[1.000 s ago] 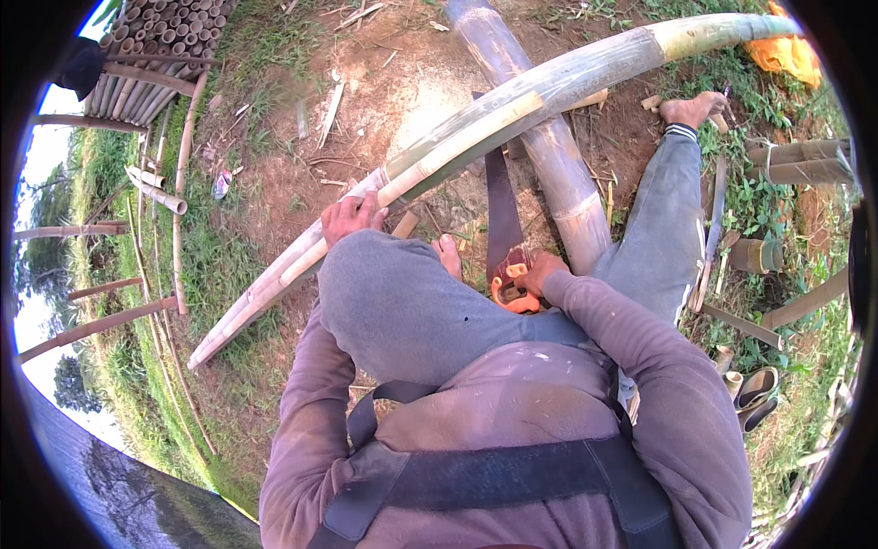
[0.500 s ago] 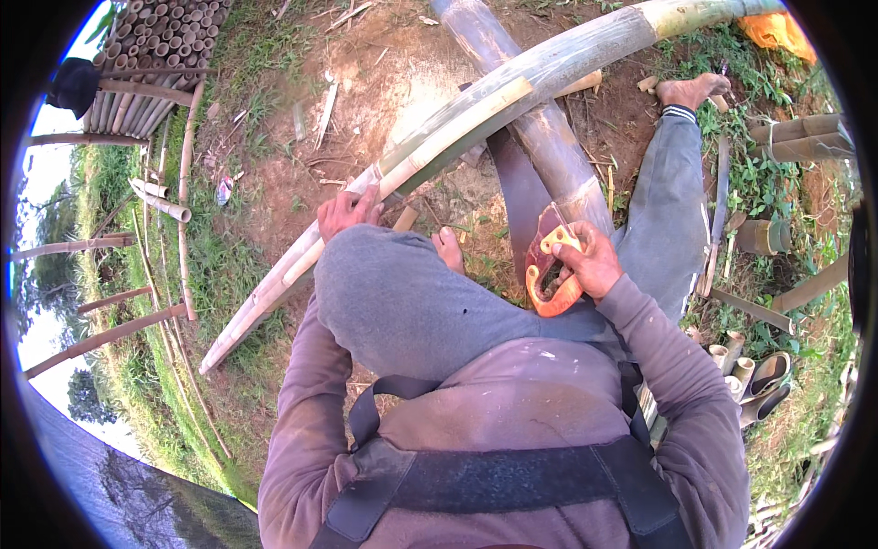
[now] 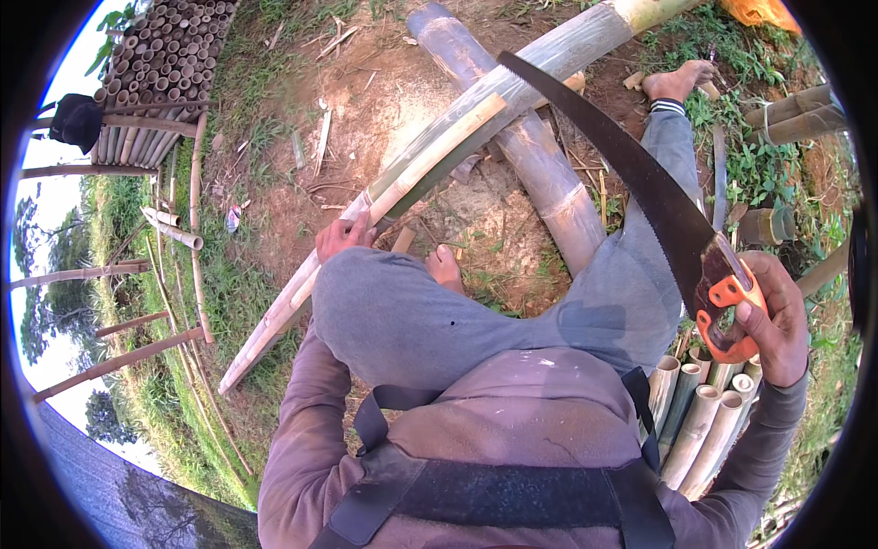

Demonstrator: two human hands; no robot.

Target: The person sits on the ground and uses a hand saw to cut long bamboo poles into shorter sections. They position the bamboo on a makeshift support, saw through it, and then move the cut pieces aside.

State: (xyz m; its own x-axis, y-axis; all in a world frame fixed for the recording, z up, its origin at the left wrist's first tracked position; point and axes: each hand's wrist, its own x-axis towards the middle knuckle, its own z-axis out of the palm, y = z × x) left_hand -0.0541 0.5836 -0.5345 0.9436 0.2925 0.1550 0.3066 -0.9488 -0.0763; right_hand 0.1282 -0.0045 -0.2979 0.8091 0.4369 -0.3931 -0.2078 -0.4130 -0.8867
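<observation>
A long bamboo pole [image 3: 572,50] with a split-open side slants from the lower left to the top right. It rests across a thick bamboo log [image 3: 555,178] lying on the ground. My left hand [image 3: 344,236] is closed around the pole beside my bent knee. Out to my right, my right hand [image 3: 776,316] grips the orange handle of a handsaw [image 3: 631,169]. The saw's dark curved blade is raised and points up and left, its tip appearing over the pole. No contact between tip and pole can be made out.
Short cut bamboo pieces [image 3: 700,425] stand bundled at my right side. A bamboo rack [image 3: 169,69] full of cut tubes is at the far left, near a bamboo fence [image 3: 114,357]. A long flat blade [image 3: 720,178] lies beyond my outstretched right leg. An orange sheet [image 3: 761,13] lies at the top right.
My right hand has swung the saw from between my legs out to the right and up, bringing its whole blade into view. My left hand stays on the pole.
</observation>
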